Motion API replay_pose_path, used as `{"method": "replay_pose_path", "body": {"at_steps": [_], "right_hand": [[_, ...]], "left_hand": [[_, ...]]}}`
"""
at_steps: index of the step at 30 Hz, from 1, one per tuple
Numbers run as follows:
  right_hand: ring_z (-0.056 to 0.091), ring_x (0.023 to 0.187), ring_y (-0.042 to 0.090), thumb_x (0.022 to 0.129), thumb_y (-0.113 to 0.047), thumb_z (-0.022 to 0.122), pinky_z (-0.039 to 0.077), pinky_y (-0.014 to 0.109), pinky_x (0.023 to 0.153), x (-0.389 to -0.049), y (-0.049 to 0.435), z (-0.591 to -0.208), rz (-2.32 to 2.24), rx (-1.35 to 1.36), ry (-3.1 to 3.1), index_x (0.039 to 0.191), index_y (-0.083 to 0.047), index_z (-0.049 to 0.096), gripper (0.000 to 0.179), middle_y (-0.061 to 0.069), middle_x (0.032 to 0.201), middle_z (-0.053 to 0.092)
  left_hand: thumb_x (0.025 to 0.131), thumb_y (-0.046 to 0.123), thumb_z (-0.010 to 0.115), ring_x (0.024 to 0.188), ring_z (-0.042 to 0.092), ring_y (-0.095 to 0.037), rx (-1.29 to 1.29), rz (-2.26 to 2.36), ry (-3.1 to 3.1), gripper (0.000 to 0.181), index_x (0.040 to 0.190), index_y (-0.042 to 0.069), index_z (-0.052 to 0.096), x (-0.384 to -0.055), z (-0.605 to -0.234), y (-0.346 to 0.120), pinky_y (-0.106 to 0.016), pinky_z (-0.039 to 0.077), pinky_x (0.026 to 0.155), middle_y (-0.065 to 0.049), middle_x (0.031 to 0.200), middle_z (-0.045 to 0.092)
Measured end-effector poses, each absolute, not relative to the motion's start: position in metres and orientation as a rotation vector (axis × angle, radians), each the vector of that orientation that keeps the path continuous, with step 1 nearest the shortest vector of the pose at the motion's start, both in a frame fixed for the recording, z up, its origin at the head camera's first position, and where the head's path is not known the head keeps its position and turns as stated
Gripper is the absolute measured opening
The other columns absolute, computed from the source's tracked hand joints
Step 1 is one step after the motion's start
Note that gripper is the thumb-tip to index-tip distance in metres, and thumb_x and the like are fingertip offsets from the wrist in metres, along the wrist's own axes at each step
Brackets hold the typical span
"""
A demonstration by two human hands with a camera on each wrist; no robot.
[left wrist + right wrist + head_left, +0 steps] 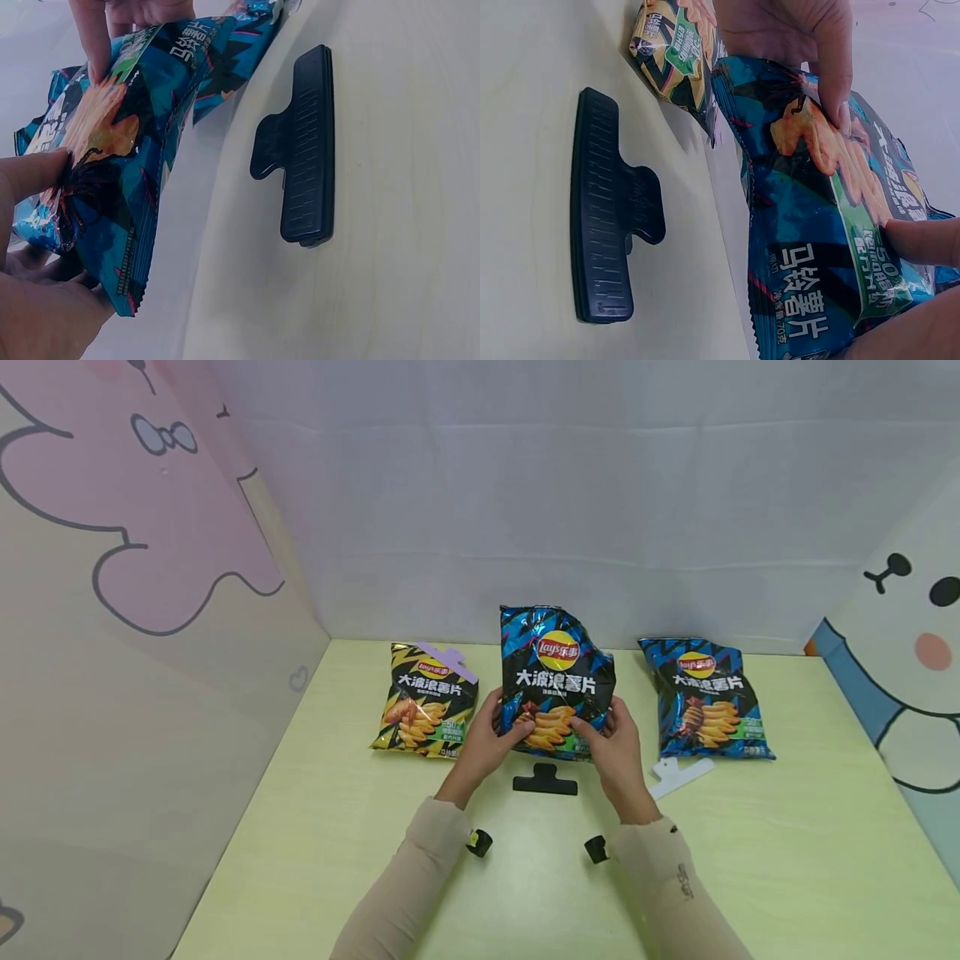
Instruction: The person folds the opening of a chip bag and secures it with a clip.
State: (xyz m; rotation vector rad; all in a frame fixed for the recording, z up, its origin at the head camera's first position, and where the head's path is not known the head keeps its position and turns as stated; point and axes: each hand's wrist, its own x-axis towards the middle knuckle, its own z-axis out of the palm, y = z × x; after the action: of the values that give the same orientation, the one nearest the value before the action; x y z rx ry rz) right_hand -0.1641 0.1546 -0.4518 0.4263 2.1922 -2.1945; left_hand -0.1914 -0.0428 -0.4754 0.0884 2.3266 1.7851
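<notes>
Here's the blue chip bag (558, 685), right in the middle, held up over the far part of the table (536, 906), its printed front facing the head camera and its upper right corner slanting away. Left hand (487, 739) on one side, right hand (617, 753) on the other, and each grip pinches the lower part of the bag, thumb across the front, fingers behind! Just this side of it, the black clip (545, 781) lies flat on the table. Out to the left, the yellow bag (420, 710), purple clip (450, 662) across its upper right corner. Over right, a second blue bag (708, 706), with the white clip (686, 776) just below, partly hidden by the right arm.
</notes>
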Motion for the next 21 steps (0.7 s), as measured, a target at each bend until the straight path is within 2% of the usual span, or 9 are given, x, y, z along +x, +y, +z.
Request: {"method": "replay_pose_path", "body": {"at_steps": [14,21], "right_hand": [[0.048,0.138,0.031,0.098,-0.005,0.063,0.041,0.048,0.118,-0.156,0.152,-0.452,-2.171,0.429,2.207,0.151,-0.011,0.035,0.060,0.014,0.153,0.048],[0.048,0.137,0.032,0.098,-0.007,0.063,0.040,0.049,0.118,-0.152,0.151,-0.453,-2.139,0.441,2.210,0.151,-0.011,0.036,0.059,0.014,0.153,0.048]], "left_hand": [[0.091,0.047,0.071,0.136,0.051,-0.030,0.077,1.763,2.338,0.078,0.155,0.026,0.033,-0.181,-0.473,-0.044,-0.052,0.042,0.116,-0.008,0.152,0.051],[0.090,0.051,0.072,0.140,0.048,-0.031,0.032,1.742,2.335,0.080,0.156,0.027,0.033,-0.177,-0.475,-0.045,-0.054,0.041,0.117,-0.007,0.155,0.047]]}}
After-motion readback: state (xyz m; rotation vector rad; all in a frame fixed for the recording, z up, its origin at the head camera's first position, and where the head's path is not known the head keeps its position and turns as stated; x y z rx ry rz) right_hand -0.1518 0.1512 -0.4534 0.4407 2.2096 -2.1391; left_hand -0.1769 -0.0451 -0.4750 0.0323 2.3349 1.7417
